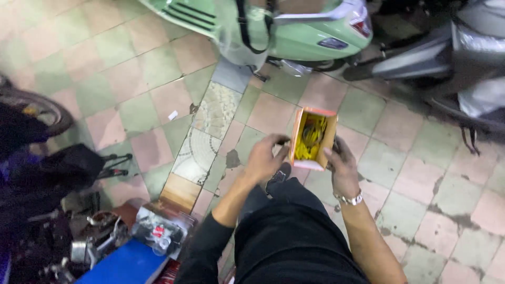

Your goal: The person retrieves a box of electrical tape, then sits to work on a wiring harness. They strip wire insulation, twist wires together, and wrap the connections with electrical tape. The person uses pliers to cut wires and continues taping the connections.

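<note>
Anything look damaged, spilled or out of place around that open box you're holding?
Nothing spilled: the open box sits between the left hand and right hand, its yellow contents inside. The tiled floor is worn, with dark chipped patches, and a white scrap lies loose on it.

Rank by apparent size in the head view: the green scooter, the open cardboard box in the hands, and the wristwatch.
1. Green scooter, largest though partly cut off by the frame.
2. Open cardboard box, held between left hand and right hand.
3. Wristwatch, smallest.
</note>
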